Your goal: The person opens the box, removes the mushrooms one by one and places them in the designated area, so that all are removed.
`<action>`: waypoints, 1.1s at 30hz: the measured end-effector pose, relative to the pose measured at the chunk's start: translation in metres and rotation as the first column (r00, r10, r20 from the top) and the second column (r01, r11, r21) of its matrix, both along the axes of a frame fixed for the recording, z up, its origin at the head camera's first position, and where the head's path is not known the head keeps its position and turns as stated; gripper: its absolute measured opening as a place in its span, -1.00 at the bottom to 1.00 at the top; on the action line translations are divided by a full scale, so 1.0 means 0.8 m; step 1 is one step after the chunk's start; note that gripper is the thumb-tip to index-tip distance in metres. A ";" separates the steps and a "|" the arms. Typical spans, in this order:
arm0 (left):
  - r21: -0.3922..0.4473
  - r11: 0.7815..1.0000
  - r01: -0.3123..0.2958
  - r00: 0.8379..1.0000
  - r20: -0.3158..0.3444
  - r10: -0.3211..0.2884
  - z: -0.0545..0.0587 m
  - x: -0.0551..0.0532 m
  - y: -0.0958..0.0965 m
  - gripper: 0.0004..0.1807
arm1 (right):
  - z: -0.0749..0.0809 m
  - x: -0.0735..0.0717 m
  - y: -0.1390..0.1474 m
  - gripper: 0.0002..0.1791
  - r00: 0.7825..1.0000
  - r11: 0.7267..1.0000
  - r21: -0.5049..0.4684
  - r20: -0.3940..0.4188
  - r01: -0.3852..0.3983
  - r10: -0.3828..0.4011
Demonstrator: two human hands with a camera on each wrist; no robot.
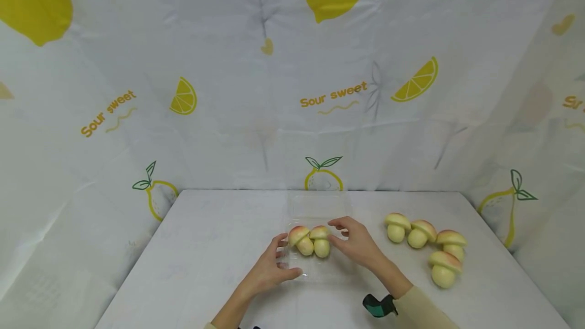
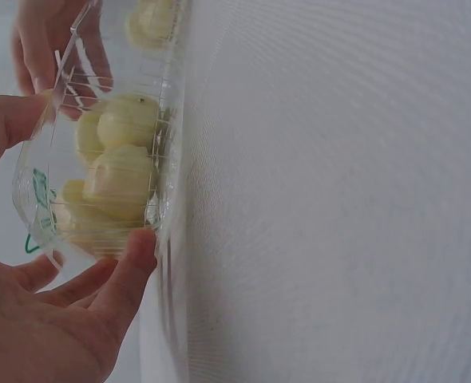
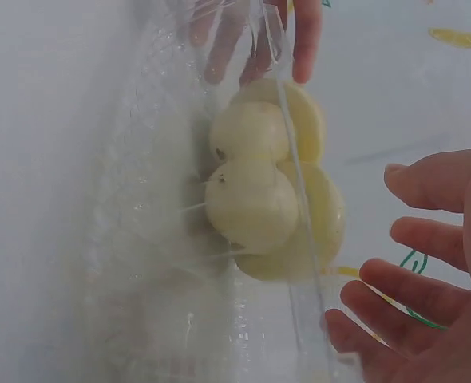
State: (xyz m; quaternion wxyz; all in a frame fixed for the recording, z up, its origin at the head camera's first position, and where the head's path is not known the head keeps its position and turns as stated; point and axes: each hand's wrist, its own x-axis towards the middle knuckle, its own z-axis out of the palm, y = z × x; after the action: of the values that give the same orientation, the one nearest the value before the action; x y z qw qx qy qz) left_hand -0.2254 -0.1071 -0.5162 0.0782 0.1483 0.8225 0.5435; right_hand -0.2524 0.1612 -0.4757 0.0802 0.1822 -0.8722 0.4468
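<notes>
A clear plastic clamshell box [image 1: 338,270] lies on the white table with its lid [image 1: 315,204] folded back. Inside, at the back, two pale-yellow mushroom-shaped pieces with pink-tinged caps sit side by side: the left piece [image 1: 304,245] and the right piece [image 1: 322,248]. My left hand [image 1: 268,268] holds the box's left side, thumb at the front corner and fingers along the wall, as the left wrist view shows. Beside the right piece's cap is my right hand [image 1: 358,243], fingers spread and relaxed; the right wrist view shows them apart from the pieces [image 3: 251,207].
Several more mushroom-shaped pieces [image 1: 443,270] lie grouped on the table at the right. A lemon-print cloth [image 1: 228,131] hangs behind and around the table [image 1: 201,248]. A black and green device [image 1: 380,306] is at the right wrist.
</notes>
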 end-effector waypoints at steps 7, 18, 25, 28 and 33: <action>0.021 1.000 0.002 1.000 0.006 -0.002 -0.001 0.000 0.000 0.03 | -0.004 -0.002 -0.012 -0.66 0.996 0.999 -0.020 0.072 0.049 -0.048; 0.004 1.000 0.000 1.000 0.011 0.000 0.001 0.001 0.001 0.02 | -0.017 -0.011 -0.024 -0.69 0.996 0.996 -0.071 0.077 0.061 -0.056; 0.006 1.000 0.004 1.000 0.010 -0.004 0.003 0.002 0.001 0.03 | -0.022 -0.015 -0.029 -0.69 0.992 0.995 -0.043 0.085 0.093 -0.089; 0.002 1.000 0.005 1.000 0.011 -0.005 0.004 0.002 0.001 0.03 | -0.024 -0.018 -0.031 -0.72 0.992 0.994 -0.025 0.083 0.102 -0.100; 0.000 1.000 0.005 1.000 0.021 -0.005 0.004 0.002 0.001 0.03 | -0.025 -0.019 -0.030 -0.75 0.992 0.995 -0.010 0.071 0.104 -0.103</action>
State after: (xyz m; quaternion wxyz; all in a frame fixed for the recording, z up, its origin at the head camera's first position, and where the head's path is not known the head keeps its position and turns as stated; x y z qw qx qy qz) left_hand -0.2238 -0.1061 -0.5127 0.0883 0.1446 0.8212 0.5448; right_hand -0.2676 0.1372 -0.4960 0.0738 0.1203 -0.8797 0.4541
